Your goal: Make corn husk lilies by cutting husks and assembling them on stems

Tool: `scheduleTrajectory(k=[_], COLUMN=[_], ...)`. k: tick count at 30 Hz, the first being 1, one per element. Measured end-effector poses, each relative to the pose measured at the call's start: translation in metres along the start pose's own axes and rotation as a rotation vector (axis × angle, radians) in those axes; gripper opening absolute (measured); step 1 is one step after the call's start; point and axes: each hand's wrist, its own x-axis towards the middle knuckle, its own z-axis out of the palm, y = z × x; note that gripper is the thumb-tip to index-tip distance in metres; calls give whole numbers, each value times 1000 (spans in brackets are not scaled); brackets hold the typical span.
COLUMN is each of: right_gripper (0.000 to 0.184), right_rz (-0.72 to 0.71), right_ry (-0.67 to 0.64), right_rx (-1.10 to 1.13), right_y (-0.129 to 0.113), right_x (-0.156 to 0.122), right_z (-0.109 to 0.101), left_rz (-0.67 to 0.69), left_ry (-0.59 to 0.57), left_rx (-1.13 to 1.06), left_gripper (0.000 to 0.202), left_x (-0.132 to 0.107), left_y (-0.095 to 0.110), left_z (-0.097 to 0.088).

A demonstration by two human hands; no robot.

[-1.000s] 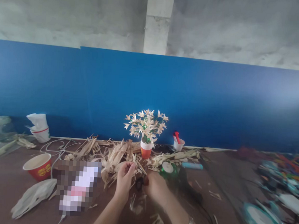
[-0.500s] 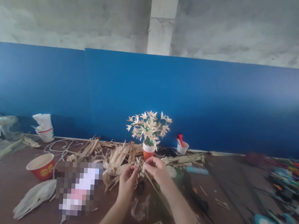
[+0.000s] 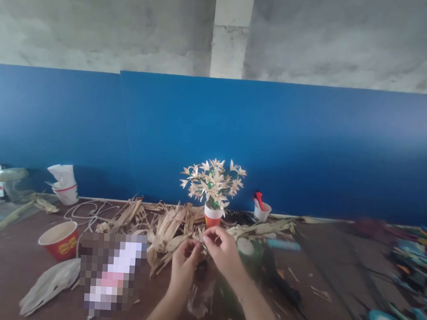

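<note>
My left hand is closed in a pinch, low in the middle of the view. Beside it, my right hand also pinches, thumb against forefinger. The fingertips of both almost meet; whatever lies between them is too small and blurred to name. Just beyond them stands a red and white cup holding a bunch of pale, star-shaped flowers with green stems. Dried corn husks are heaped behind and to the left of my hands.
On the left are a red paper bowl, a pale dried leaf, a white cable and a blurred-out patch. Behind on the right, a white cup holds a red-handled tool. A dark tool with a cord lies right of my forearm.
My hands have drawn slightly closer together, and my right wrist has turned. A long thin strip that showed under my right hand is now out of sight. The view has shifted slightly.
</note>
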Motion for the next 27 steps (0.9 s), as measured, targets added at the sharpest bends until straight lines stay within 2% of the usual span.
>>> scheduleTrajectory(k=[7,12,27], right_gripper=[11,10,8], right_rz=[-48,-70,-130], right_ry=[-2,9,30], right_rx=[-64,-91,-174], right_y=[5,4,2], right_x=[1,2,0], right_z=[-1,-1,1], left_rz=[25,97,226], left_ry=[-22,-28,11], left_rx=[69,199,471], left_gripper=[29,27,21], left_x=[2,0,0], left_y=[-6,-6,-7], left_z=[-2,-4,-7])
